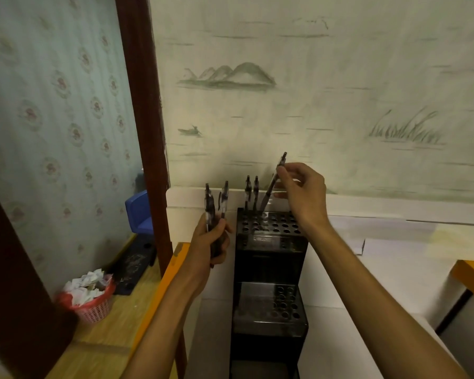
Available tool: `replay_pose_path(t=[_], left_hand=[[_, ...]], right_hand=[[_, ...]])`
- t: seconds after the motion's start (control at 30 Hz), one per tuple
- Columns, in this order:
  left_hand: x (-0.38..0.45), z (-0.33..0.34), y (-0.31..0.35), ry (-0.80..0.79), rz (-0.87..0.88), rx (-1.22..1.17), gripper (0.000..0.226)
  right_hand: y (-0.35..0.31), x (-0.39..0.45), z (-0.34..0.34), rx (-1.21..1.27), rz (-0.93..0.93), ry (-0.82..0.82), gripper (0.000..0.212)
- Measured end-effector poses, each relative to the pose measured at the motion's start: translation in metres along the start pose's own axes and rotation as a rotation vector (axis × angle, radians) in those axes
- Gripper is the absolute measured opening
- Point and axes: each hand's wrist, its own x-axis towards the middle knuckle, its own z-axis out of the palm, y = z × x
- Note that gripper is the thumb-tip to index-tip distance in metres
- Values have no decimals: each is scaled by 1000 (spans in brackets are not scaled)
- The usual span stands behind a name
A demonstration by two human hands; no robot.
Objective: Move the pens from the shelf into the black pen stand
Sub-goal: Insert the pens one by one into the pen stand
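Observation:
A black stepped pen stand point(270, 247) with rows of round holes stands on the white shelf point(394, 258) against the wall. Two dark pens point(251, 191) stand upright in its back row. My right hand point(301, 192) pinches a dark pen point(272, 184) near its top, tilted, with its tip at a hole in the upper tier. To the left of the stand, my left hand point(212, 242) grips a bunch of dark pens point(215, 201) pointing upward.
A lower tier of the stand point(271, 307) with more holes lies nearer me. A pink waste basket point(92, 296) full of paper sits on the wooden floor at left, beside a blue box point(140, 212) and a dark wooden post point(145, 132).

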Motion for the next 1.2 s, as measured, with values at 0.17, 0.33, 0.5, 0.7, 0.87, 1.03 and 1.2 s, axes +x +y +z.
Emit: replay_pose_path(t=[0.17, 0.33, 0.5, 0.7, 0.87, 1.03, 1.2], left_hand=[[-1, -2, 1, 26, 2, 10, 13], [-1, -7, 2, 56, 37, 50, 8], [1, -4, 4, 26, 94, 88, 9], [5, -1, 2, 14, 103, 103, 10], [10, -5, -1, -7, 100, 100, 11], [15, -13, -6, -30, 115, 65, 12], [20, -14, -4, -58, 120, 51, 12]], right_hand=[[7, 1, 2, -127, -91, 31, 19], [16, 3, 3, -186, -92, -1, 20], [15, 3, 4, -250, -110, -20, 20], [21, -6, 5, -369, -119, -88, 21], [25, -16, 3, -414, -118, -132, 25], [29, -19, 2, -393, -82, -139, 26], [22, -25, -1, -309, -90, -57, 19]])
